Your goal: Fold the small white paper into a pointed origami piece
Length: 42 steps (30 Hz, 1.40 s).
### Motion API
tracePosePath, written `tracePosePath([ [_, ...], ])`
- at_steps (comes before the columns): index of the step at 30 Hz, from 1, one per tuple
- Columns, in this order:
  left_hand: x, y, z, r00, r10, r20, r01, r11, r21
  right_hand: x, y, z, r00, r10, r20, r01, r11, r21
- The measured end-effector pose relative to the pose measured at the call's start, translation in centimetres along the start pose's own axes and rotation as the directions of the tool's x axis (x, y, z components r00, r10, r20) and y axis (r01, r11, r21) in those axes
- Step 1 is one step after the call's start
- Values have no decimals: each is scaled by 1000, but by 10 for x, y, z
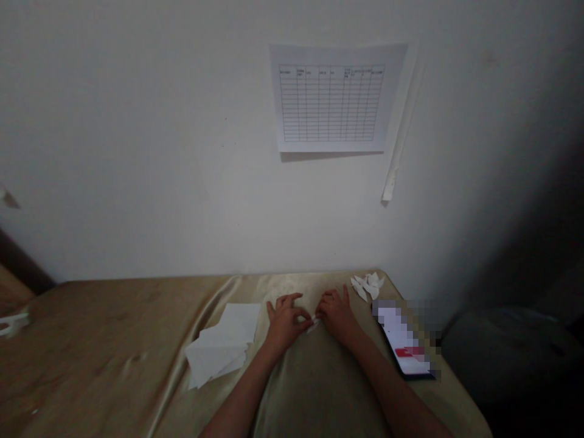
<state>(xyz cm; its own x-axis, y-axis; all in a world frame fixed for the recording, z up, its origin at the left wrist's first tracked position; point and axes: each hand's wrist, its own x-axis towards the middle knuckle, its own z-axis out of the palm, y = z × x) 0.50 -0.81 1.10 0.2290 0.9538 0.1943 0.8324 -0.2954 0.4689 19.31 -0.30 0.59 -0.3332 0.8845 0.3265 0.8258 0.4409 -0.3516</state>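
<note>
Between my two hands is a small piece of folded white paper (pixel 312 327), low over the cloth-covered table. My left hand (pixel 286 319) pinches its left end between thumb and index finger, the other fingers raised and spread. On the other end, the fingertips of my right hand (pixel 336 311) are closed together. Parts of the paper are hidden by the fingers. Left of my left hand lies a fanned stack of white paper sheets (pixel 221 347). Beyond my right hand, several small folded paper pieces (pixel 368 285) sit in a pile by the table's far right corner.
A phone (pixel 404 340) with a lit screen lies near the right edge of the table (pixel 114 340). The wall rises directly behind, bearing a printed chart (pixel 332 100) and a narrow white strip (pixel 399 134). A pale object (pixel 13 323) lies at the far left.
</note>
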Motion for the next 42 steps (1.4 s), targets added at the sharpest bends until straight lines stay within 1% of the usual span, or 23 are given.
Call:
tracePosePath([
  [8, 0, 2, 1, 999, -32, 2, 32, 999, 4, 0, -3, 3, 1000, 4, 6, -3, 997, -77],
  [13, 0, 5, 0, 1000, -12, 8, 12, 999, 52, 0, -3, 2, 994, 60, 86, -49, 990, -132],
  [18, -1, 8, 1, 999, 29, -28, -27, 996, 86, 4, 2, 1, 981, 119, 150, -105, 990, -96],
  [21, -1, 10, 1, 998, 36, -43, -32, 996, 88, 5, 3, -1, 979, 117, 166, -107, 992, -68],
  [25, 0, 13, 1, 998, 16, -56, -11, 996, 88, 5, 2, -1, 982, 91, 164, -83, 995, -58],
  [32, 6, 12, 4, 996, -88, -9, 89, 994, 71, 5, 2, -4, 977, 94, 192, -88, 995, -43],
  [40, 6, 9, 7, 997, -72, 12, 70, 994, 86, 5, 0, -7, 973, 113, 202, -112, 994, -17],
  [42, 5, 10, 6, 998, -55, -1, 55, 994, 97, 5, 0, -8, 971, 117, 208, -116, 993, -19],
])
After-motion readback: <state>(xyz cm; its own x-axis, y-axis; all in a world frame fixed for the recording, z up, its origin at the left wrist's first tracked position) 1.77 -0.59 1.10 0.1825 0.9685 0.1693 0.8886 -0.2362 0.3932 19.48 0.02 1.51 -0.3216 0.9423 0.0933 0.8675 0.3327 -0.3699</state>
